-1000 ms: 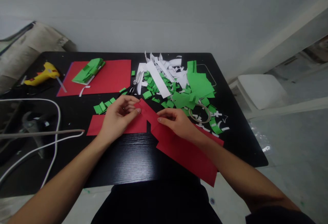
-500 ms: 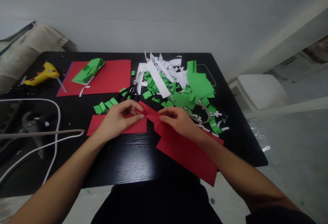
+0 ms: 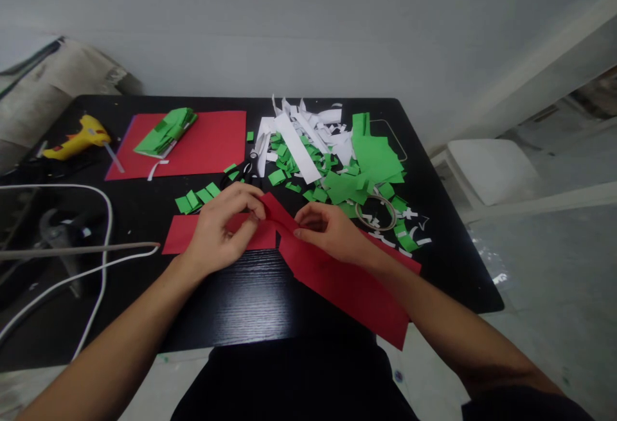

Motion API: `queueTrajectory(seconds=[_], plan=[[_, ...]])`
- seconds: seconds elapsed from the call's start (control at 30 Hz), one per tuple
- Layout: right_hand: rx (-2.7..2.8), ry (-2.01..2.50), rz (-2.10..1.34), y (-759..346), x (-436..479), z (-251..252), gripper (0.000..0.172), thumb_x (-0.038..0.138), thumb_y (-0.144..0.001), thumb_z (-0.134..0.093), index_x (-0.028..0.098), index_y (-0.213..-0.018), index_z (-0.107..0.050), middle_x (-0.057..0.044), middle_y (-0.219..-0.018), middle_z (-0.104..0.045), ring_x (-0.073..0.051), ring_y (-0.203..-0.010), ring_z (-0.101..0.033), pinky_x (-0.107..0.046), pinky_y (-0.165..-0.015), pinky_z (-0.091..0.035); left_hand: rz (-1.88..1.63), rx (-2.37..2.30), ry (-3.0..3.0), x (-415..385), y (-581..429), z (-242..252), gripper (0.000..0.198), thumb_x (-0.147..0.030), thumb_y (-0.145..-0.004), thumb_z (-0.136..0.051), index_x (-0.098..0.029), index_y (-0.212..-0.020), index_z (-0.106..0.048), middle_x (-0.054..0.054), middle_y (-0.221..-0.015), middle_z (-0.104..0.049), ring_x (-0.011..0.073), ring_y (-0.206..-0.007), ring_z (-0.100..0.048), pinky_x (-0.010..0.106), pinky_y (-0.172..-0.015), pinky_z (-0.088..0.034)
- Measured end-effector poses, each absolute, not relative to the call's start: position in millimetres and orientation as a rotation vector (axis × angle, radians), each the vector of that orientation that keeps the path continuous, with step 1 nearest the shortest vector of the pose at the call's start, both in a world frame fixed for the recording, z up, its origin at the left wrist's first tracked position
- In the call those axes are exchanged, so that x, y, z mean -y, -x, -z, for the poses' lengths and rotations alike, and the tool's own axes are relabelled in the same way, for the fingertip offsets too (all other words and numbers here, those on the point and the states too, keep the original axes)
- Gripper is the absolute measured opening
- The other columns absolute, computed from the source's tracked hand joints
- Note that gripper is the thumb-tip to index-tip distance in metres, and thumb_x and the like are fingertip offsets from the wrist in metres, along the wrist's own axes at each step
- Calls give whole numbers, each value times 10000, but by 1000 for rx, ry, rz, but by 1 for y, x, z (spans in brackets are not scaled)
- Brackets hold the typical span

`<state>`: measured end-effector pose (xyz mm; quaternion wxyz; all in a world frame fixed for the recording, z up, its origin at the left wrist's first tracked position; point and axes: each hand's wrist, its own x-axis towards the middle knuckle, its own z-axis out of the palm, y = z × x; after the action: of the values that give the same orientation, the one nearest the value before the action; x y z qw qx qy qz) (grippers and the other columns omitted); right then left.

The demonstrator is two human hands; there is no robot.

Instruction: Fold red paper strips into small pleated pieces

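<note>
A large red paper sheet (image 3: pixel 347 286) slants from mid-table past the front edge, its upper left end raised between my hands. My left hand (image 3: pixel 229 225) pinches that end's left corner between thumb and fingers. About a hand's width along the same raised edge, my right hand (image 3: pixel 330 231) grips the paper, with its fingers curled and thumb pressed in. Beneath my left hand lies a smaller red paper piece (image 3: pixel 180 234), partly covered. Black-handled scissors (image 3: pixel 253 164) lie just beyond my left fingers, their handles partly hidden.
White paper strips (image 3: pixel 299 148) and green paper scraps (image 3: pixel 378 157) heap at the back, beside a tape roll (image 3: pixel 394 215). At left are a yellow glue gun (image 3: pixel 80 138), a white cable (image 3: pixel 110 215), pliers (image 3: pixel 58 234) and a folded green paper bundle (image 3: pixel 166 132) on red sheets (image 3: pixel 216 144).
My left hand has drawn slightly left and its fingers have shifted on the red sheet. The sheet's raised end has turned, and the notched flap now shows less. My right hand has barely moved.
</note>
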<state>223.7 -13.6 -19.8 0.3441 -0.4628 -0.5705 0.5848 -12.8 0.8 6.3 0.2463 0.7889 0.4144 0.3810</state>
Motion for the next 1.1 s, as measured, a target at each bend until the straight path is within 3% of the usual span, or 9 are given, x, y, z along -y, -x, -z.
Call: queueTrajectory(seconds=[0.23, 0.33, 0.47, 0.53, 0.63, 0.7, 0.93, 1.1], plan=[[1518, 1050, -1671, -221, 20, 16, 341, 214, -822, -761, 239, -1148, -663, 2, -894, -717, -171, -836, -707, -333, -807, -584, -1095, -975, -2185, 8, 9, -6, 150, -105, -932, -552, -220, -912, -646, 80, -1147, -672, 247, -1087, -650, 435, -975, -532], [1513, 1023, -1690, -219, 21, 15, 239, 236, -840, -754, 226, -1073, -704, -13, -935, -731, -182, -870, -708, -352, -843, -583, -1176, -930, -2055, 10, 5, 0, 225, -119, -947, -578, -238, -1130, -636, 92, -1225, -642, 244, -1128, -640, 417, -964, -551], [1389, 1073, -1607, -219, 18, 19, 155, 297, -814, -797, 214, -927, -730, -31, -964, -761, -205, -899, -721, -373, -863, -589, -1233, -957, -1783, 10, -1, 9, 473, -194, -954, -631, -247, -1393, -462, 115, -1262, -606, 215, -1027, -687, 362, -843, -597], [1291, 1091, -1581, -220, 15, 20, 181, 313, -795, -818, 215, -924, -737, -34, -971, -776, -211, -905, -731, -382, -884, -592, -1114, -1023, -1767, 9, -3, 12, 419, -242, -956, -649, -225, -1345, -496, 94, -1165, -649, 199, -963, -696, 344, -830, -591], [1190, 1108, -1553, -221, 13, 21, 217, 325, -771, -847, 218, -928, -742, -31, -965, -792, -206, -903, -740, -382, -917, -595, -838, -1102, -1835, 9, -4, 12, 154, -327, -979, -630, -195, -1058, -640, 32, -896, -679, 169, -792, -655, 296, -742, -543], [1174, 1114, -1533, -221, 12, 20, 245, 335, -758, -865, 217, -938, -747, -30, -956, -798, -204, -907, -744, -378, -928, -597, -735, -1139, -1841, 9, -5, 12, 210, -379, -996, -599, -189, -930, -660, 10, -802, -655, 158, -725, -612, 279, -683, -497], [1156, 1121, -1519, -221, 13, 18, 287, 330, -709, -912, 219, -926, -761, -27, -949, -812, -205, -888, -755, -356, -888, -607, -672, -1091, -1673, 10, -6, 10, 288, -433, -1009, -564, -163, -971, -659, 4, -805, -629, 150, -725, -562, 264, -672, -446], [1167, 1123, -1524, -222, 14, 18, 314, 340, -703, -918, 217, -941, -755, -32, -939, -806, -205, -874, -752, -377, -888, -604, -675, -1083, -1666, 11, -5, 12, 281, -426, -1002, -592, -171, -889, -627, -22, -739, -560, 130, -678, -504, 249, -635, -403]])
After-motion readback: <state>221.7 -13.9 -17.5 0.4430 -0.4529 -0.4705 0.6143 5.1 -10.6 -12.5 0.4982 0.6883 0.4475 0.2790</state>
